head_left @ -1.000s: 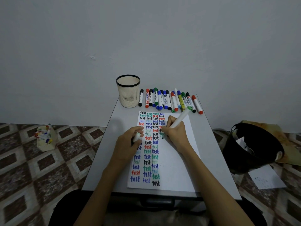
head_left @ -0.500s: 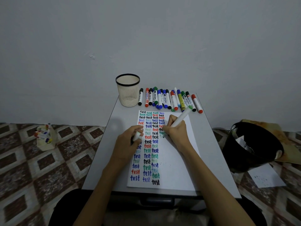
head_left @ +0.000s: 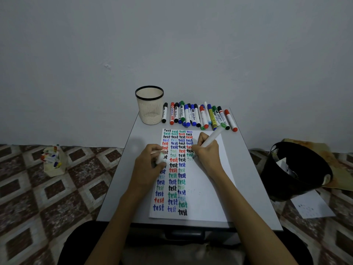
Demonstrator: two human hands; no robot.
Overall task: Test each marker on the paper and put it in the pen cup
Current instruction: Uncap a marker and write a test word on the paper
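Observation:
A white sheet of paper (head_left: 206, 192) lies on the small grey table (head_left: 254, 180), filled with columns of the word "test" in several colours. My right hand (head_left: 207, 153) grips a white marker with a green end (head_left: 213, 137), its tip on the paper at a faint green word. On the paper's left side rests my left hand (head_left: 148, 166), which holds the marker's cap (head_left: 160, 158). A cream pen cup with a black rim (head_left: 150, 106) stands at the table's back left. Beside the cup lies a row of several markers (head_left: 198, 116).
A black bin (head_left: 294, 173) with paper scraps stands on the floor to the right, a loose sheet (head_left: 311, 206) in front of it. A small cream holder with markers (head_left: 52, 161) sits on the tiled floor at left. The wall is right behind the table.
My right hand has shifted very slightly while writing the faint green word. My left hand stays in place with the cap.

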